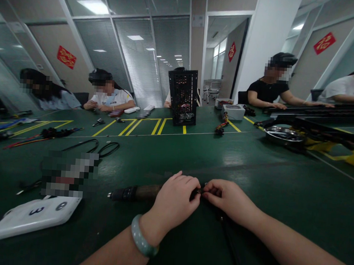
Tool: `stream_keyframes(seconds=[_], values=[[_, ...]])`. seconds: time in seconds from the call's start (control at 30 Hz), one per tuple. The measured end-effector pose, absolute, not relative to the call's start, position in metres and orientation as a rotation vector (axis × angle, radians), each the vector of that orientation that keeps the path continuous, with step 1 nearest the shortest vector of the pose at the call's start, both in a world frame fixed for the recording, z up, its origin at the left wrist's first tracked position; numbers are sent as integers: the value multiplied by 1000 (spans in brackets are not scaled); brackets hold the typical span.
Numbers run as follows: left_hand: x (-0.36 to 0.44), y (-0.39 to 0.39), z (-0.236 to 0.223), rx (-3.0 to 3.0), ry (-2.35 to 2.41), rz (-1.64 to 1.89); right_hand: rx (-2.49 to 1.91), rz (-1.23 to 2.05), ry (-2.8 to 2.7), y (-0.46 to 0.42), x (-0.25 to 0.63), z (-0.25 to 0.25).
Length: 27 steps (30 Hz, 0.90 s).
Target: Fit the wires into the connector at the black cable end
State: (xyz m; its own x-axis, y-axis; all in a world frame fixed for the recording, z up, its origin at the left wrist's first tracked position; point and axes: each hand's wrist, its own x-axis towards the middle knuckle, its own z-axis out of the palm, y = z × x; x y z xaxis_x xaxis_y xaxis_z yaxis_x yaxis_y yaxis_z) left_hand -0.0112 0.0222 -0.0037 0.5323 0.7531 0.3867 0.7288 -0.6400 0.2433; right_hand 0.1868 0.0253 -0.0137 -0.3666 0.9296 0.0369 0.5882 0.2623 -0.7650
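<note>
On the green table, an electric screwdriver lies on its side, its bit end pointing left. My left hand is closed over the rear of its body, thumb and fingertips meeting at the tail end. Right beside them, my right hand pinches a small dark part at the end of a black cable. The fingertips of both hands almost touch, and they hide most of the joint between screwdriver and cable. From under my right hand the cable runs toward the table's front edge.
At left lie a white device marked 3 and a looped black cord. A black computer case stands ahead, with a power supply to its right. A metal bowl sits farther right. Several people work across the table.
</note>
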Motion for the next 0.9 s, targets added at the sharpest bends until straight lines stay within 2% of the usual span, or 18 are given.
stream_keyframes(seconds=[0.9], values=[[-14, 21, -3, 2691, 1269, 701, -1384, 949, -2074, 25, 186, -15]])
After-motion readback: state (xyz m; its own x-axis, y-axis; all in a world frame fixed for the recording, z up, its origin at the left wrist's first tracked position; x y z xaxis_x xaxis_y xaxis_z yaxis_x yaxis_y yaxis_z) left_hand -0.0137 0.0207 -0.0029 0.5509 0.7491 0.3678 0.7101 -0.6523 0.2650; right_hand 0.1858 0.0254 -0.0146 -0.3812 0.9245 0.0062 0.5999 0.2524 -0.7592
